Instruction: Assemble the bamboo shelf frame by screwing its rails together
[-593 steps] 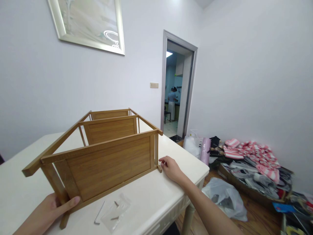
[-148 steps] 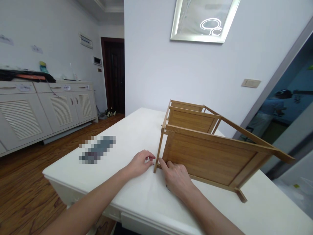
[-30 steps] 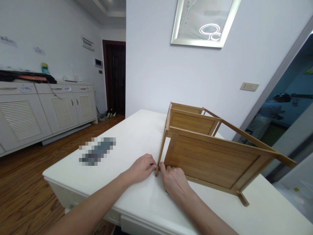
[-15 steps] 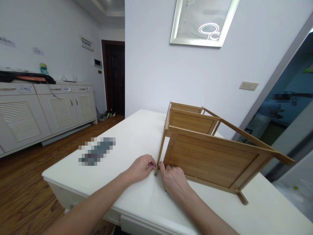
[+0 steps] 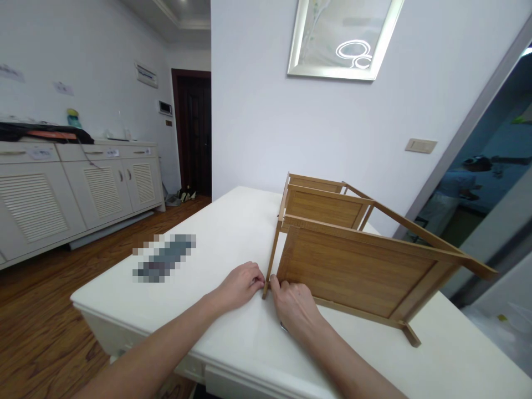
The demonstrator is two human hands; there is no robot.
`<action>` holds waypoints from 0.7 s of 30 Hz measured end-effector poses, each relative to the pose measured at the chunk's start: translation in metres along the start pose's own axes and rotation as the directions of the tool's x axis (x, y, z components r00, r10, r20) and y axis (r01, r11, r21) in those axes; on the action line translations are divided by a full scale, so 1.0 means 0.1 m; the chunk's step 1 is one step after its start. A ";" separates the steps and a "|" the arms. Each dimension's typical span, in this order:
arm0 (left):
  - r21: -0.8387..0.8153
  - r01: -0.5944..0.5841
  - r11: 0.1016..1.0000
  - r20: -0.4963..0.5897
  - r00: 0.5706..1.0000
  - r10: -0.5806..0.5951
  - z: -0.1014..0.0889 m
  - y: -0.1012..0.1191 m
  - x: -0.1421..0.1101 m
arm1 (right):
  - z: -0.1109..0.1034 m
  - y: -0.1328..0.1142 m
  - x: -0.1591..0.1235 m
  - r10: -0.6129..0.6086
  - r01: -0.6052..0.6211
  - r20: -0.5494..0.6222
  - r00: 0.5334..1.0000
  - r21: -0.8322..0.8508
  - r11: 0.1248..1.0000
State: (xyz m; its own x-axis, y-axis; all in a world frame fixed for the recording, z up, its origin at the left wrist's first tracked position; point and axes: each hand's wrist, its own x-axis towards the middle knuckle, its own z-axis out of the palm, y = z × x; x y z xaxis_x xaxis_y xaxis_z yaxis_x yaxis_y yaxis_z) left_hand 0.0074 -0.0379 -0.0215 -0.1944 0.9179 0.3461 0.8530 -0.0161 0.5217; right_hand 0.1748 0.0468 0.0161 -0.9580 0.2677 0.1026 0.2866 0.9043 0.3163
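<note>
A brown wooden shelf [image 5: 361, 271] with several panels lies on its side on a white table [image 5: 224, 233]. My left hand [image 5: 243, 285] rests by the outer side of its near left leg, fingers pinched together at the leg's low end. Whatever lies between those fingertips is too small to make out. On the inner side of the same leg, my right hand [image 5: 295, 305] is closed on the shelf's lower corner, its fingers curled and mostly hidden from me. A bit of shiny metal [image 5: 284, 327] peeks out under the right hand; its kind is hidden.
A pixelated dark item [image 5: 166, 257] lies on the table's left part. White louvered cabinets [image 5: 83, 188] line the left wall. Behind the table is a wall with a framed picture [image 5: 344, 39]. Through the opening at right, a person [image 5: 457, 183] is visible.
The view has shifted very slightly. Both hands keep their places at the shelf's leg, with the left fingers drawn a little closer together.
</note>
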 end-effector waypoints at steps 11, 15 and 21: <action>0.036 -0.002 0.999 0.013 1.000 0.002 -0.01 0.02 0.00 | -0.03 0.00 0.00 -0.006 0.006 0.014 1.000 0.010 1.000; 0.041 -0.010 0.999 0.034 0.999 0.008 -0.01 0.02 0.00 | -0.03 0.00 0.00 0.000 0.000 0.011 1.000 0.013 1.000; 0.007 0.042 0.999 0.025 0.999 -0.042 0.04 -0.04 0.04 | -0.04 0.01 0.00 -0.011 0.011 0.026 1.000 0.010 1.000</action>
State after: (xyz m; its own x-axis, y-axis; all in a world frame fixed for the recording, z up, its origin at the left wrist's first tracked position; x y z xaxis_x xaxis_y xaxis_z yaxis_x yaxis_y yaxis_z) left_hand 0.0053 -0.0328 -0.0248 -0.2176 0.9274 0.3042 0.8477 0.0251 0.5298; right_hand 0.1756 0.0464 0.0202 -0.9610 0.2663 0.0743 0.2762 0.9106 0.3076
